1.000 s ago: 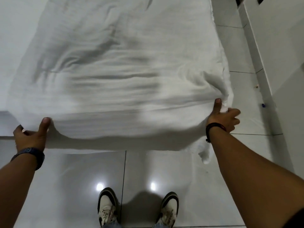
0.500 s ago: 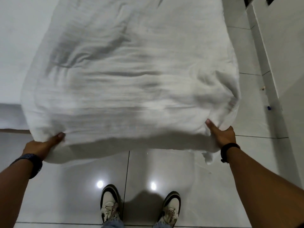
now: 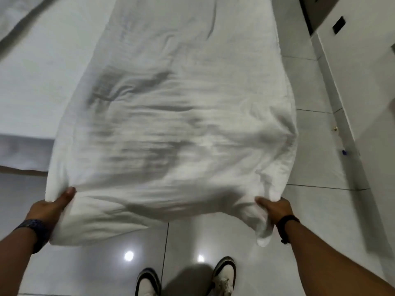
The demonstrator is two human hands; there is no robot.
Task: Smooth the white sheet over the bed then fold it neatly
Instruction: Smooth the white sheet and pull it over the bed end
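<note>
- Gripping the near edge of the white sheet (image 3: 177, 124): left hand (image 3: 48, 208) at the left corner, thumb on top, other fingers hidden beneath
- right hand (image 3: 275, 208) clenched on the bunched right corner; a tail of cloth hangs below it
- sheet billowed and wrinkled, far part lying on the bed (image 3: 42, 86), near edge held over the tiled floor (image 3: 320, 210)
- shoes (image 3: 224, 276) below the edge

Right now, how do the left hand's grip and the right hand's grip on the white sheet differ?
The left hand holds the near corner of the wrinkled white cotton sheet with cloth running smooth past its thumb; the right hand clutches a bunched corner, a tail hanging below. The left wrist wears a dark blue band, the right a black one. Both lift the near edge above the glossy floor tiles.
</note>
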